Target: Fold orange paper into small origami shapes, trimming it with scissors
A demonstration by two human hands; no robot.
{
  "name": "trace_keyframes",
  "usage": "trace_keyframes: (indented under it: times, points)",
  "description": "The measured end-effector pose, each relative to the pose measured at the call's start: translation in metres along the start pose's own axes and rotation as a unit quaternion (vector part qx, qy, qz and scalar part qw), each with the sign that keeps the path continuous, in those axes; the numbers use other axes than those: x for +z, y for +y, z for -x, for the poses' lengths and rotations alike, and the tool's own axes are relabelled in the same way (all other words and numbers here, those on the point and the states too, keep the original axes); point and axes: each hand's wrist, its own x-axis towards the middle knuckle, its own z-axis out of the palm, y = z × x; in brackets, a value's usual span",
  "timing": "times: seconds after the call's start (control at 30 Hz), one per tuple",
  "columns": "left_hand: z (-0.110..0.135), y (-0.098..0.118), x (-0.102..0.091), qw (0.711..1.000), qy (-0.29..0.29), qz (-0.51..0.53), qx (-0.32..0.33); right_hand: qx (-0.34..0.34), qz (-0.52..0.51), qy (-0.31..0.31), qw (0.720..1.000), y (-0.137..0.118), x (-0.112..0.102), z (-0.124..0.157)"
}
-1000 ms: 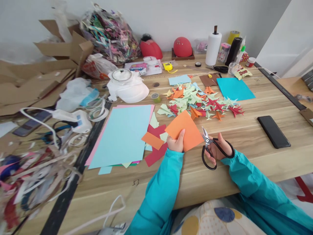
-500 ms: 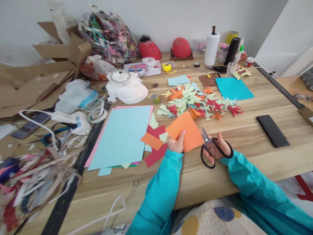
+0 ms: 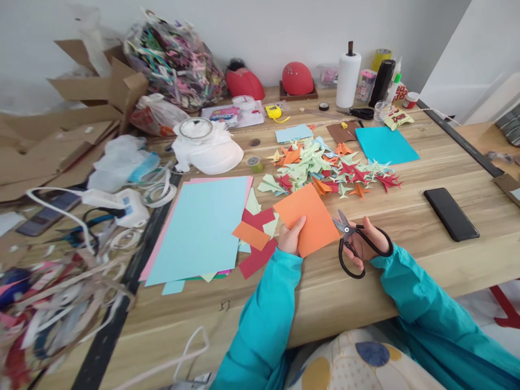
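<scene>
My left hand [image 3: 291, 237] pinches the near corner of an orange paper sheet [image 3: 311, 218], thumb on top, holding it just above the wooden table [image 3: 410, 227]. My right hand [image 3: 363, 244] is closed through the handles of black scissors [image 3: 351, 245], whose blades are parted at the sheet's right edge. Both arms wear teal sleeves.
A pile of folded paper shapes [image 3: 329, 170] lies beyond the sheet. A stack of light blue and pink sheets [image 3: 203, 225] with red and orange offcuts lies to the left. A black phone [image 3: 450, 214] and a blue sheet [image 3: 385, 145] lie right. Cardboard, bags and tape rolls crowd the left.
The scissors' blades have closed in on the orange sheet's right edge. Both hands and the sheet keep nearly the same place; the camera has shifted slightly.
</scene>
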Motion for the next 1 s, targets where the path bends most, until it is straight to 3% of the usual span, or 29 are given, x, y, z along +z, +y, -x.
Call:
trace_keyframes:
  times: [0.23, 0.33, 0.53, 0.73, 1.0]
  points:
    - [0.003, -0.002, -0.002, 0.99, -0.122, 0.002, -0.074, -0.006, 0.007, -0.027, 1.0, 0.0, -0.005, 0.002]
    - [0.002, 0.002, -0.005, 0.986, -0.146, 0.019, -0.082, -0.005, 0.002, -0.047, 0.999, 0.0, -0.007, 0.004]
    - [0.005, 0.009, -0.002, 0.994, -0.095, 0.013, -0.05, 0.02, 0.01, -0.073, 0.997, 0.005, -0.011, 0.004]
    - [0.011, 0.012, 0.007, 0.999, -0.031, 0.012, 0.013, -0.017, 0.002, -0.052, 0.999, 0.004, -0.01, 0.004]
    - [0.014, 0.012, 0.01, 0.999, -0.026, 0.027, 0.015, -0.023, 0.0, -0.056, 0.998, 0.003, -0.007, 0.001]
